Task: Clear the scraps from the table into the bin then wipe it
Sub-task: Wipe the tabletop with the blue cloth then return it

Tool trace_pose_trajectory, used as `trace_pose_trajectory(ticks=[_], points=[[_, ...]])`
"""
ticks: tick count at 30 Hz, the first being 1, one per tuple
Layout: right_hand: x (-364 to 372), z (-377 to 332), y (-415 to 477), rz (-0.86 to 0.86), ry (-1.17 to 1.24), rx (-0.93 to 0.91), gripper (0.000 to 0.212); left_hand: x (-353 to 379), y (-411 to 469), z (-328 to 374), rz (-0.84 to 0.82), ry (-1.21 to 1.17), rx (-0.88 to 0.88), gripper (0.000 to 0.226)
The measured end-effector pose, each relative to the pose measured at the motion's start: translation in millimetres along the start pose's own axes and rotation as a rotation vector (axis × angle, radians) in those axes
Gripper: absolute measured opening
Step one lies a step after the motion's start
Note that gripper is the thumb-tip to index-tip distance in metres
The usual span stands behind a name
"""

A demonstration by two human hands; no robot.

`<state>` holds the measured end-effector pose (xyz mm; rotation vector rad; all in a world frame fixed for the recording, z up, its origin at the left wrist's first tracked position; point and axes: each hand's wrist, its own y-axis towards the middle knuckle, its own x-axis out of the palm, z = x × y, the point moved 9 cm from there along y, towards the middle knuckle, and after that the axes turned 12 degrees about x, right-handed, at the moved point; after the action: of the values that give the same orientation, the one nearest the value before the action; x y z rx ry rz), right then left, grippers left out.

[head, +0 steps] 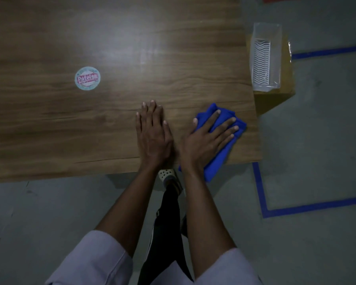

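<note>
2 hands lay flat on the table [111,124] — left hand [152,132] on bare wood, right hand [206,140], fingers spread, pressing the blue cloth [216,163] at 4 o'clock. Soft, light, it would probably bunch — best pressed mid-fold.

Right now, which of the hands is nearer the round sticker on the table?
Left. The left hand lies flat on the table, right of the sticker; the right hand is farther right, pressing the blue cloth.
</note>
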<state>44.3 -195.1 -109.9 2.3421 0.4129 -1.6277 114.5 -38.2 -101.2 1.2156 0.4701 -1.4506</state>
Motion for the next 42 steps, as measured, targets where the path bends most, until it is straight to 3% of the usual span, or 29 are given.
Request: trace_pose_trajectory(ticks=[4,6,9,10,12,14,17,20,25,28,31,33,35,38,42], points=[[21,-72,29,0.023,0.137,-0.109,0.049,-7,29,-9,0.086,-0.017,-0.037,0.033],[35,-116,45,-0.091,0.335,-0.181,0.048,-12,49,-19,0.139,-0.041,-0.074,0.028],[29,-171,56,-0.484,0.705,-0.183,0.047,-20,77,-39,0.190,-0.192,-0.137,0.029],[17,-175,59,-0.543,0.821,-0.144,0.047,-23,84,-45,0.197,-0.221,-0.137,0.029],[-16,-157,60,-0.477,0.917,-0.103,0.047,-27,98,-53,0.202,-0.232,-0.111,0.030],[-28,-110,51,-0.307,0.743,-0.089,0.052,-22,113,-60,0.183,-0.217,-0.080,0.029],[-4,-50,28,-0.176,0.196,-0.017,0.060,-7,131,-62,0.129,-0.178,-0.030,0.027],[29,-64,26,-0.111,-0.048,-0.076,0.063,3,147,-59,0.142,-0.158,0.068,0.026],[61,-155,74,-0.050,0.066,-0.154,0.058,25,178,-66,0.027,-0.120,0.054,0.035],[84,-237,105,-0.268,0.249,-0.313,0.052,39,201,-70,-0.090,-0.167,0.029,0.051],[75,-299,124,-0.502,0.530,-0.460,0.050,37,223,-75,-0.069,-0.197,0.032,0.055],[52,-290,129,-0.423,0.602,-0.428,0.052,32,235,-82,-0.016,-0.202,0.017,0.052],[38,-242,127,-0.268,0.486,-0.236,0.052,36,247,-87,-0.040,-0.167,0.022,0.052],[56,-180,113,-0.207,0.070,-0.005,0.054,54,262,-89,-0.176,-0.035,0.092,0.058],[86,-220,127,-0.175,-0.019,-0.185,0.056,66,279,-91,-0.226,0.115,0.118,0.060]])
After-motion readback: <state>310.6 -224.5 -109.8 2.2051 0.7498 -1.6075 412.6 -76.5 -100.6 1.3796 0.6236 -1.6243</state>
